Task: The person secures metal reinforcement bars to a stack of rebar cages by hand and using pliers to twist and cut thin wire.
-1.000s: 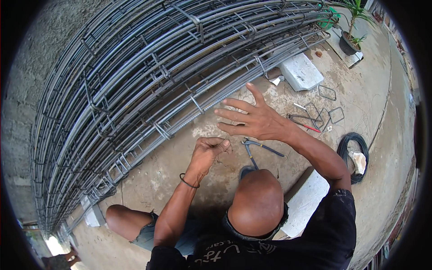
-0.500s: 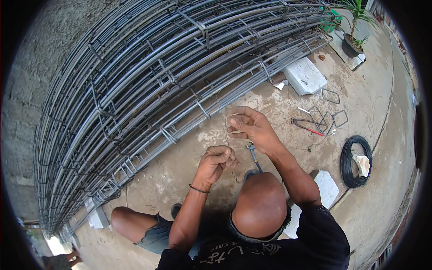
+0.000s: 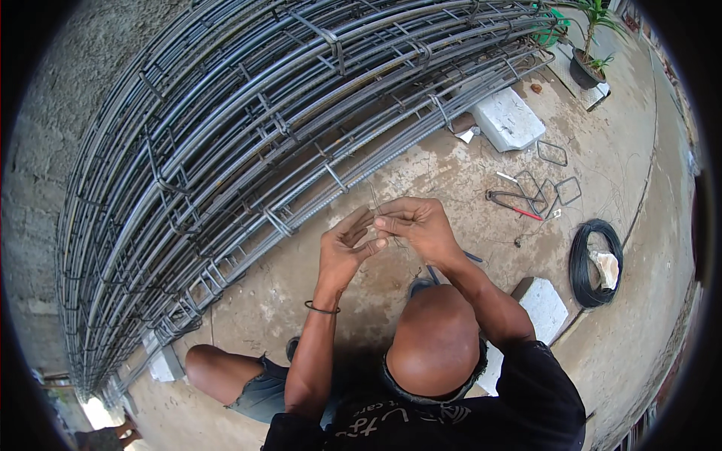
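Observation:
Both my hands meet in front of me above the concrete floor, at thin tie wire (image 3: 373, 194) whose strand sticks up past the fingertips. My right hand (image 3: 423, 227) pinches the wire between thumb and fingers. My left hand (image 3: 347, 244) is loosely curled against it from the other side, its thumb near the right fingertips; a dark band circles that wrist. How the wire runs between the fingers is too fine to make out. Just beyond the hands lies a long stack of rebar cages (image 3: 278, 135). A blue-handled tool (image 3: 472, 257) on the floor is mostly hidden by my right forearm.
Pincers with a red handle (image 3: 519, 211) lie on the right among square stirrups (image 3: 553, 153). Farther right is a coil of dark wire (image 3: 577, 263) with a stone. White blocks (image 3: 508, 120) stand on the floor; a potted plant (image 3: 587, 69) is at the far right.
My hands have come together: the left has opened from a fist and risen slightly, while the right has moved down toward it. The wire now stands between their fingertips.

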{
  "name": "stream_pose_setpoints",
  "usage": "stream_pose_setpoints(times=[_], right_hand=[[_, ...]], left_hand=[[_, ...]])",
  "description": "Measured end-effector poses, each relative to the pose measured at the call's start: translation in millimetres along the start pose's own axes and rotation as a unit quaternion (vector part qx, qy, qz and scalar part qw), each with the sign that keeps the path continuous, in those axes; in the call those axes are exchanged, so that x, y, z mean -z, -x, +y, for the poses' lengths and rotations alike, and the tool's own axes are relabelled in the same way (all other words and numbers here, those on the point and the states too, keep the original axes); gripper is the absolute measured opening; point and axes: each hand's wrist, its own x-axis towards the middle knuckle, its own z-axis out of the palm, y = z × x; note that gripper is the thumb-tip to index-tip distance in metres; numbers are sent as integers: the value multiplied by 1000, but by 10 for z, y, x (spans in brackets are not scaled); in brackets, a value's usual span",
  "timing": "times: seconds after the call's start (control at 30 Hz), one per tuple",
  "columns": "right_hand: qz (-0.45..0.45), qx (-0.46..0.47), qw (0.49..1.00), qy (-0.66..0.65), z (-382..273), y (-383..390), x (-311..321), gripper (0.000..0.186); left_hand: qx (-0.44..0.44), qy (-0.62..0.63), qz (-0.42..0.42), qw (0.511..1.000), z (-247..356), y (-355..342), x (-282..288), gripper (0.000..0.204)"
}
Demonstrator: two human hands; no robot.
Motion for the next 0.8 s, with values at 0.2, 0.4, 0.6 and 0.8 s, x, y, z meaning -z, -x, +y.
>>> stream_pose_setpoints(times=[0.2, 0.4, 0.6, 0.8], right_hand=[[-34, -31, 999, 15, 24, 63, 139, 14], [154, 76, 985, -8, 149, 34, 177, 15], [84, 62, 993, 63, 308, -94, 59, 14], [81, -43, 993, -80, 227, -38, -11, 13]], left_hand=[[57, 220, 96, 969, 301, -252, -9, 36], [55, 116, 142, 982, 77, -155, -165, 31], [93, 232, 132, 959, -30, -151, -389, 31], [76, 278, 147, 946, 5, -235, -327, 32]])
